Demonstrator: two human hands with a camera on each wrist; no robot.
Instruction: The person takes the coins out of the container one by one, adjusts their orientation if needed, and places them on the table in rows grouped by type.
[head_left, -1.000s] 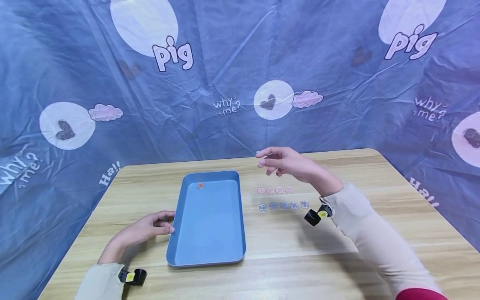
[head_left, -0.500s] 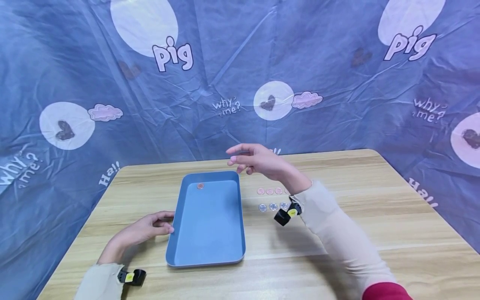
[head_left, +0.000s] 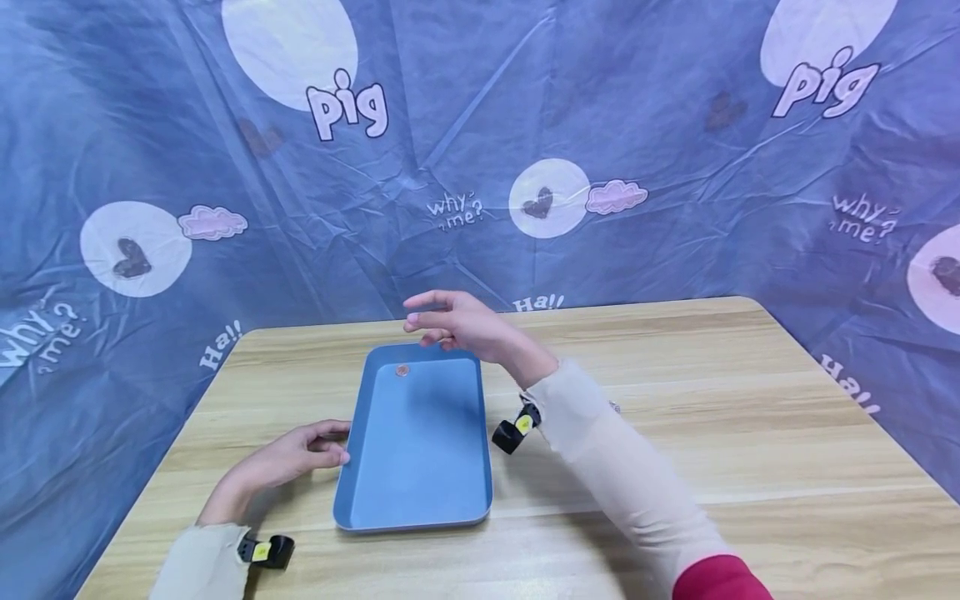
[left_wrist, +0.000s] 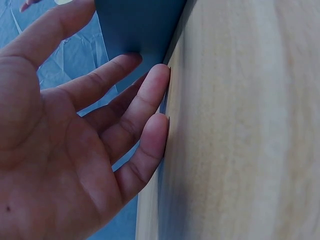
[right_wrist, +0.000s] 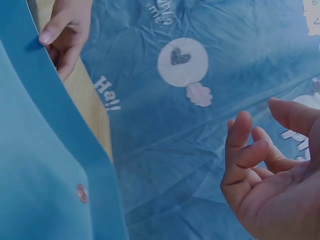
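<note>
My left hand [head_left: 294, 454] lies at the left side of a blue rectangular tray [head_left: 412, 532]. Its thumb tip meets the rim. In the left wrist view, a loosely extended finger [left_wrist: 107, 77] touches the tray's outer wall and other fingertips rest on the table. My right hand [head_left: 465, 323] hovers over the far end of the tray, thumb and fingers apart; the right wrist view shows nothing between them. One copper-coloured coin [head_left: 402, 370] lies inside the tray near its far left corner. A silver coin [head_left: 614, 407] just shows past the right sleeve, which hides the other coins.
The wooden table [head_left: 750, 400] extends to both sides of the tray. Behind it hangs a blue printed cloth [head_left: 480, 125]. A black wrist camera [head_left: 513, 431] hangs under the right forearm, beside the tray's right edge.
My right hand has moved left, from above the rows of copper and silver coins to above the tray's far end. Its sleeve now covers most of those coins. The left hand stays put.
</note>
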